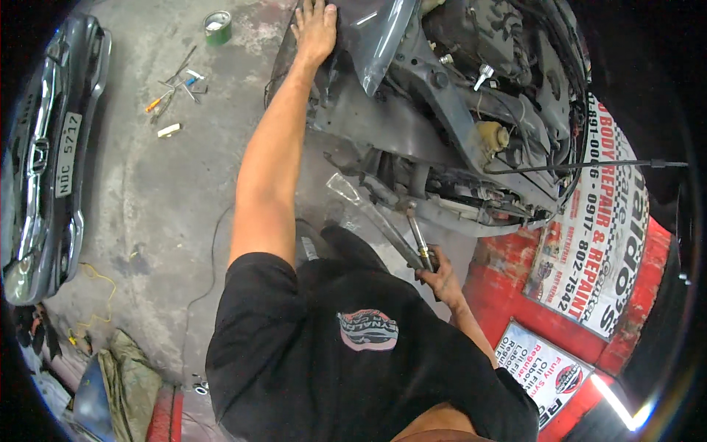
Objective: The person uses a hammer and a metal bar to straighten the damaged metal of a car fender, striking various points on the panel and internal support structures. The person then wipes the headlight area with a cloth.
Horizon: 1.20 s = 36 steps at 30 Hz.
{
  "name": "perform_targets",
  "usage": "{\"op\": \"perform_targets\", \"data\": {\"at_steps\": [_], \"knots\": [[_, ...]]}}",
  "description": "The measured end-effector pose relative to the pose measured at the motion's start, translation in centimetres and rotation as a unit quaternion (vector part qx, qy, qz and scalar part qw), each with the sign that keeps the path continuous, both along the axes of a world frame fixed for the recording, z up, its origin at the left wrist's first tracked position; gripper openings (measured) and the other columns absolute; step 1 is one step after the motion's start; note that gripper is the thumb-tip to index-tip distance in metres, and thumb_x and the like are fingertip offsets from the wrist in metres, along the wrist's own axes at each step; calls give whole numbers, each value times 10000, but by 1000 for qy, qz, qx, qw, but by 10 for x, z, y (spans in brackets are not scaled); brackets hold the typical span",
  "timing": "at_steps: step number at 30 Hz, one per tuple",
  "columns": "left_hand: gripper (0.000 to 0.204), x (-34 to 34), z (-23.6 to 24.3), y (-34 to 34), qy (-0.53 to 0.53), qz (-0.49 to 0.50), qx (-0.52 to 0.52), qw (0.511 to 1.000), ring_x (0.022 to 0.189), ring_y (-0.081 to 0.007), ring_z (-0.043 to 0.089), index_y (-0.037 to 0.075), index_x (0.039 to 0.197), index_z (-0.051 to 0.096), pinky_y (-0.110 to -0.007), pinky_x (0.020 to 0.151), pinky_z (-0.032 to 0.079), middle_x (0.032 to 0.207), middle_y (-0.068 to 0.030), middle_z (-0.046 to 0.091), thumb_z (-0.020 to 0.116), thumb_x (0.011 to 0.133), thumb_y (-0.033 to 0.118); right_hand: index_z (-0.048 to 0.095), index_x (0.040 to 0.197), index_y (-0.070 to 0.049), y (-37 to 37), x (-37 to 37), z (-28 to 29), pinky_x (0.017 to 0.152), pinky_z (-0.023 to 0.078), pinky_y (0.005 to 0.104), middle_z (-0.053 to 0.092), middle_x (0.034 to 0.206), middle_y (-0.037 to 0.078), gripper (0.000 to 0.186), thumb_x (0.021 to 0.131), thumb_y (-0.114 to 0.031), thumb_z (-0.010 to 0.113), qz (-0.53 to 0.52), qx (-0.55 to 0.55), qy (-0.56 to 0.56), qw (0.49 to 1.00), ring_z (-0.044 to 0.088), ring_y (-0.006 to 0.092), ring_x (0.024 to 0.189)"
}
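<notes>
The right hand (442,278), near, grips a flat silver metal bar (377,219) and slim metal ratchet-like tool (420,239); far left, the spread left hand (317,33) seems to brace beside a glossy dark-grey car panel (384,48), so using either tool calls for separating them.

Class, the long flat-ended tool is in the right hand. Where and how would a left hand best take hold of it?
Probably around the middle of the long flat-ended tool, coming from the person's left. Its far end widens into a flat blade, the right hand covers the near end, and a second tool lies on the shaft's right; the narrow middle is exposed.
</notes>
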State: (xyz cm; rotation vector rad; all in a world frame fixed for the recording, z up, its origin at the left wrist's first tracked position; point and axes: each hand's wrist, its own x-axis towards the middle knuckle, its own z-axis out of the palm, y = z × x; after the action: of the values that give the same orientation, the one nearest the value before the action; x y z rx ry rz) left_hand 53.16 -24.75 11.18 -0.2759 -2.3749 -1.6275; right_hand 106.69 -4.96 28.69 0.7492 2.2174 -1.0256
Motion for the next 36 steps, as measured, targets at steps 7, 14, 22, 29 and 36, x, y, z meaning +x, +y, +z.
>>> {"op": "perform_targets", "data": {"at_steps": [7,14,22,29,36], "knots": [[727,111,62,21,100,-65,46,992,1567,-466,116,-52,1598,253,-588,1262,71,1671,-291,197,405,1075,430,476,1329,10,-10,1,19,702,536,332,744,1029,135,533,845,-86,678,-100,-43,36,993,659,175,792],[704,167,72,7,100,-104,48,988,1588,-389,122,-60,1591,273,-566,1268,82,1690,-247,190,385,1089,419,481,1325,-4,-2,3,24,683,539,311,744,1039,162,538,824,-27,674,-127,-19,24,991,666,170,785],[617,111,29,-13,49,-68,54,995,1595,-348,127,148,1629,323,-637,1247,79,1712,-111,236,299,1106,474,477,1321,22,-15,-1,29,673,535,310,740,1048,168,523,836,-41,660,-99,25,27,994,655,166,767],[570,164,22,-24,32,-76,41,996,1550,-431,230,283,1567,448,-668,1211,229,1702,-101,260,548,1022,147,529,1300,-12,-19,-22,9,662,515,326,696,827,96,529,821,-169,689,-94,102,95,986,629,150,699],[336,234,-1,-40,-115,4,168,979,1239,-408,583,33,1297,651,-469,1051,457,1334,-199,621,577,984,129,495,1291,43,-21,-63,-5,684,541,330,716,896,134,486,873,-137,667,-91,78,156,980,667,180,747]]}}
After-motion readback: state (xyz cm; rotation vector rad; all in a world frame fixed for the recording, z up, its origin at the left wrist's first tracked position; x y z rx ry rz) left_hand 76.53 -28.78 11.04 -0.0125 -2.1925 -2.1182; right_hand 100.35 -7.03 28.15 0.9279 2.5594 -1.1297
